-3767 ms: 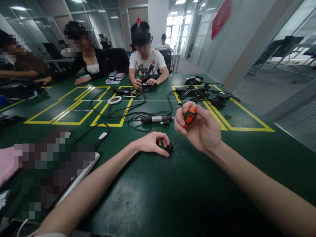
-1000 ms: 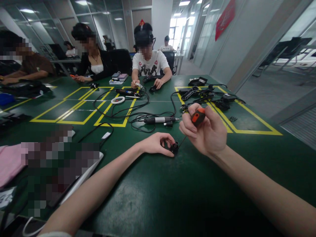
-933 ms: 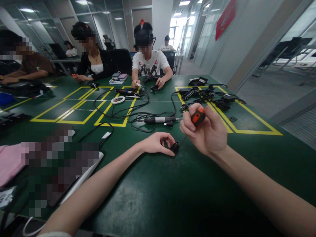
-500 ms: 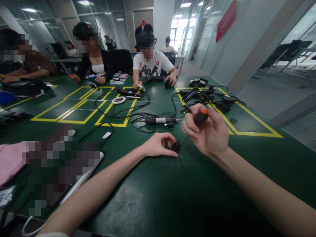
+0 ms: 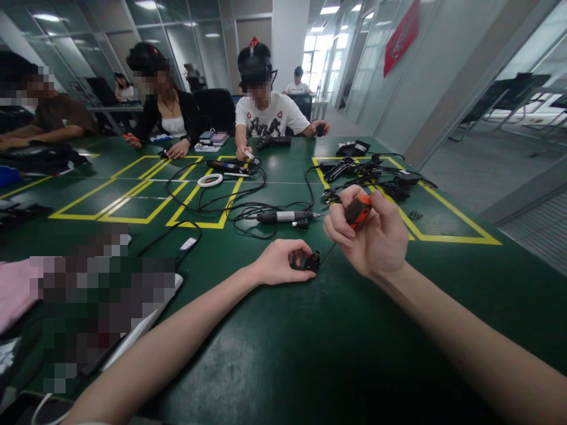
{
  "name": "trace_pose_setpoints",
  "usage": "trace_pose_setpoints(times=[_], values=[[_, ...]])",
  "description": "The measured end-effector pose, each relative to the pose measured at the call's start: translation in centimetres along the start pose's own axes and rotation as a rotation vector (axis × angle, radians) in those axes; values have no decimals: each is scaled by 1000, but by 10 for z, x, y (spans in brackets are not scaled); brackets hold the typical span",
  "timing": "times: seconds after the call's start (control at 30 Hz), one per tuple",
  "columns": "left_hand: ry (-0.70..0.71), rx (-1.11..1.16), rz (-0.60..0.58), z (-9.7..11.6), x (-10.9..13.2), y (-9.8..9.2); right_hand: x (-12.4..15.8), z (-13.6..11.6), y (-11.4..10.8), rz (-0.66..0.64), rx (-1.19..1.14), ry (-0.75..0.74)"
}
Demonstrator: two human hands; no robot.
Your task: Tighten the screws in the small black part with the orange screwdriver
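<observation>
My left hand (image 5: pixel 286 261) rests on the green table, its thumb and fingers closed around a small black part (image 5: pixel 313 264) with a short round stub standing up from it. Wrapped in the fingers of my right hand (image 5: pixel 374 236) is an orange and black screwdriver (image 5: pixel 358 211). Its thin shaft slants down to the left, and the tip is at the right side of the black part. Whether the tip sits in a screw is too small to tell.
Beyond my hands lie a grey and black pen-shaped tool (image 5: pixel 286 217) with looped cables and a white ring (image 5: pixel 209 180). Black parts (image 5: pixel 339 169) lie back right inside yellow tape. Blurred devices and pink cloth (image 5: pixel 18 295) are at left. Several people sit opposite.
The screwdriver handle has turned in my right hand, showing more orange. My left hand still holds the black part. The hand of the person opposite has lifted a dark object off the table.
</observation>
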State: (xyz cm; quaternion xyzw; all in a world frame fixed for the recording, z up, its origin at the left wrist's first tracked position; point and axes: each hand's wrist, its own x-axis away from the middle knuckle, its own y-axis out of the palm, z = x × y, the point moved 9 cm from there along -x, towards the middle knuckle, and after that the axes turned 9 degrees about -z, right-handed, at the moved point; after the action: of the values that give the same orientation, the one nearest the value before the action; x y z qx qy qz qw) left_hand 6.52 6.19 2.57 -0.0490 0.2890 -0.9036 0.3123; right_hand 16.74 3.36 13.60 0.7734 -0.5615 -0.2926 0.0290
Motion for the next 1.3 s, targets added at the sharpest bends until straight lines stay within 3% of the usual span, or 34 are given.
trace_pose_setpoints(times=[0.6, 0.93, 1.13, 1.3], values=[[-43, 11, -30, -1, -1, 2, 0, -2, -2, 43, 27, -23], [-36, -13, -27, -1, -1, 0, -1, -1, 0, 6, 12, -8], [-4, 69, -21, 1, -2, 0, -1, -2, -2, 37, 12, -37], [-69, 312, -105, -6, -2, 10, -2, 0, 2, -11, 7, 5]])
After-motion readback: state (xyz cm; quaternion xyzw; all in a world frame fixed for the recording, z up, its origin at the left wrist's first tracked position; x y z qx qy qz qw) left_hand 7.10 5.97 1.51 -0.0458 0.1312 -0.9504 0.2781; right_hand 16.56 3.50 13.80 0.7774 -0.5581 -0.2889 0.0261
